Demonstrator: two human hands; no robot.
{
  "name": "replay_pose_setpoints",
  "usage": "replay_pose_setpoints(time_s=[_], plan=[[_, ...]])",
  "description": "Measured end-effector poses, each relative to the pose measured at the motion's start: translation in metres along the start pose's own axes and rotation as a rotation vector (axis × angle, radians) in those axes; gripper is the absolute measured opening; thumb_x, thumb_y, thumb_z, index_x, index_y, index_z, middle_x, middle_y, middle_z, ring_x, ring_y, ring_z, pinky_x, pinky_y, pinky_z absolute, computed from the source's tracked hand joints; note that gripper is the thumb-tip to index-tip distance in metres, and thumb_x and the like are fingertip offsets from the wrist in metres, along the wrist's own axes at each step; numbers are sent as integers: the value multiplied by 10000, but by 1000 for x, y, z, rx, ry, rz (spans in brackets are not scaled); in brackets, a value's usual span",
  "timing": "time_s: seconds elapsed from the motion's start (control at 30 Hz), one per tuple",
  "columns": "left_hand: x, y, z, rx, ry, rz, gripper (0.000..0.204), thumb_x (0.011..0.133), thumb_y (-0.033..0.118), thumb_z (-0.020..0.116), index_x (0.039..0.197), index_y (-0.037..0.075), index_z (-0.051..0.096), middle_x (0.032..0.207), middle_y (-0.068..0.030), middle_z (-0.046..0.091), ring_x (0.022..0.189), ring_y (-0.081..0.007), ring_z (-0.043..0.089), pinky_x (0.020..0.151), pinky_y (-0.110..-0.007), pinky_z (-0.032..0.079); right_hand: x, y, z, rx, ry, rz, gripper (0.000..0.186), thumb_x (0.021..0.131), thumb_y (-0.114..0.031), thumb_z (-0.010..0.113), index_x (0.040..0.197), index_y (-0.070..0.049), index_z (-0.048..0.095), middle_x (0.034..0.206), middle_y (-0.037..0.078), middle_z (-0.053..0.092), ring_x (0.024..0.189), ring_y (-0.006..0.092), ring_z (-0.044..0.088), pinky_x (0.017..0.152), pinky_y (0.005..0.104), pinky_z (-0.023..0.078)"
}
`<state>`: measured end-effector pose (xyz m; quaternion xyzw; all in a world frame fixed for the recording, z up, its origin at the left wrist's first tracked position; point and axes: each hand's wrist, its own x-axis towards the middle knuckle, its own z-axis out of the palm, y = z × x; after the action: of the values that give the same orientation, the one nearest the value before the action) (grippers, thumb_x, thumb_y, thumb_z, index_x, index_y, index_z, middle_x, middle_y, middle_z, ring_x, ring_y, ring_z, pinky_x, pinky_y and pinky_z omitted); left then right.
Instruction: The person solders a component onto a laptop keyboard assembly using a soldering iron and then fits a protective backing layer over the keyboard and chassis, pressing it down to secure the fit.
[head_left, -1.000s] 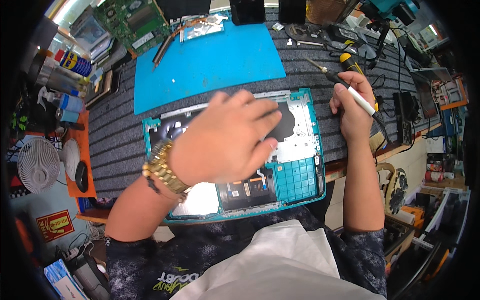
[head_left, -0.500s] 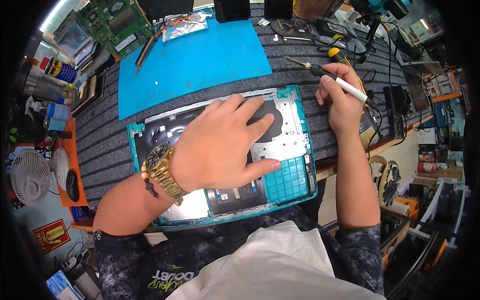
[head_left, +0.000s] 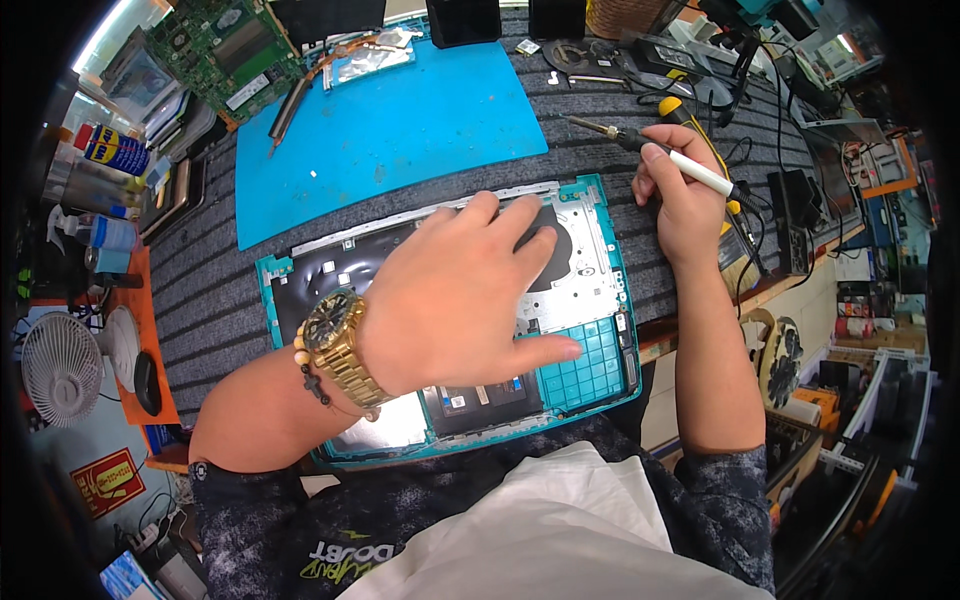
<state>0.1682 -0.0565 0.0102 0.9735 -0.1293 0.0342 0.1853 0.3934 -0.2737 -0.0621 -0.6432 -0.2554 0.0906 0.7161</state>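
Note:
A teal laptop casing (head_left: 592, 365) lies inside-up at the table's front edge, with a black film (head_left: 300, 290), a silver metal plate (head_left: 575, 285) and a teal grid panel on it. Across its middle my left hand (head_left: 465, 295) rests with fingers apart and the thumb stretched over the grid, hiding what lies below the palm. A gold watch (head_left: 342, 345) and a bead bracelet circle that wrist. To the right of the casing, my right hand (head_left: 685, 195) grips a soldering iron (head_left: 700, 173) by its white handle, its tip pointing to the far left, clear of the casing.
A blue mat (head_left: 400, 130) spreads behind the casing on the grey striped table cover. Beyond it stands a green circuit board (head_left: 225, 55) beside a copper heat pipe (head_left: 290, 115). A yellow-and-black tool (head_left: 675, 108), cables and a fan (head_left: 62, 365) flank the work area.
The fingers of my left hand have curled slightly, and its thumb sits a little farther right and lower. My right hand keeps the soldering iron in nearly the same place.

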Motion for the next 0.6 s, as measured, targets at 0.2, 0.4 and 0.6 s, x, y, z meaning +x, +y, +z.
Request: replay_pose_setpoints(time_s=[0.2,0.4,0.6], plan=[[3,7,12,94,88,6,916,941,753,812,1502,32,738,1553,-204,702,1186,-388,673,1009,-500,587,1,-1,2,17,12,0,224,1092,-42,790,1289,44,731,929,37,712,704,83,627,612,269,515],[3,12,17,122,73,-29,924,957,764,785,1535,46,716,1575,-200,687,1232,-394,662,1037,-507,549,1,1,1,9,9,-1,237,1080,-9,791,1304,42,732,989,37,717,716,72,629,618,261,515],[7,9,19,97,64,-22,904,933,774,801,1481,59,728,1588,-197,669,1305,-410,636,1069,-517,527,1,0,1,19,10,-1,235,1076,2,788,1302,40,734,1003,41,721,705,74,622,615,259,506]])
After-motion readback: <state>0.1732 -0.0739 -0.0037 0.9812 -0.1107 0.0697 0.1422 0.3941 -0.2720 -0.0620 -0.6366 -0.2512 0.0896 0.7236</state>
